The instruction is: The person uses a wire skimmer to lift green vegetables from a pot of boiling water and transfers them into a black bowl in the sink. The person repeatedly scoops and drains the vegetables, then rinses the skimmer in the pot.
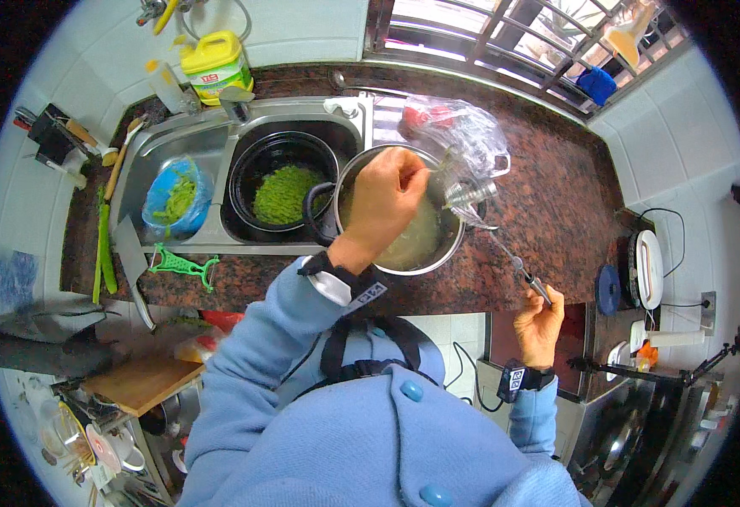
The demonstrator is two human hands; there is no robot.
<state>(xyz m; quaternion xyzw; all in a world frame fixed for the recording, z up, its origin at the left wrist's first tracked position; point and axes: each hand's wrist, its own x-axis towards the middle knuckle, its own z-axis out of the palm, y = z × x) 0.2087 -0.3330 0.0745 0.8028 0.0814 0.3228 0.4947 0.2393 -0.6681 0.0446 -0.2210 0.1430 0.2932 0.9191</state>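
My left hand (391,190) is closed above a steel pot (412,253) of pale cloudy liquid; what its fingers hold I cannot make out. My right hand (539,321) grips the long handle of a metal utensil (518,266), whose shiny, partly blurred head (467,198) is over the pot’s right rim, beside my left fingers. Behind the pot lies a crumpled clear plastic bag (463,131) with something red inside.
A double sink (213,131) holds a black pot (285,190) of chopped greens and a blue bag (167,203). A cleaver (133,270), green peeler (184,262) and long stalks (103,253) lie left. A yellow jug (213,68) stands behind; appliances (644,266) stand right.
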